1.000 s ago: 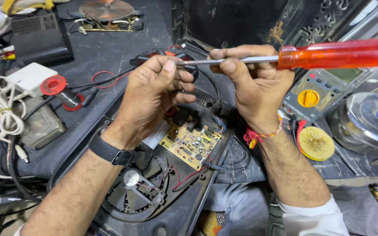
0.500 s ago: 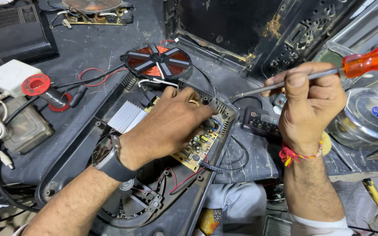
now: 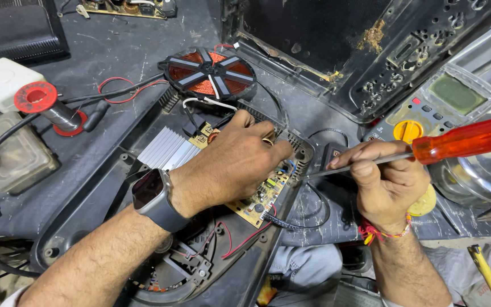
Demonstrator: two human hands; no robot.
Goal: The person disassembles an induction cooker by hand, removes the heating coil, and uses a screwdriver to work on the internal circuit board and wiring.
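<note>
Left hand (image 3: 234, 165) pressed palm-down on the circuit board (image 3: 257, 199) inside the opened black casing (image 3: 86, 193), fingers curled at its far edge, right hand (image 3: 385, 182) closed around the red-handled screwdriver (image 3: 427, 150), tip beside the board, copper coil (image 3: 208, 73) behind

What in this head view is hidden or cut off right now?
- Head view: left hand covers much of the circuit board; its fingertips' contact is hidden.
- Screwdriver handle end is cut by the right edge.
- Screwdriver tip is too small to see what it touches.
- Right hand hides part of the multimeter.
</note>
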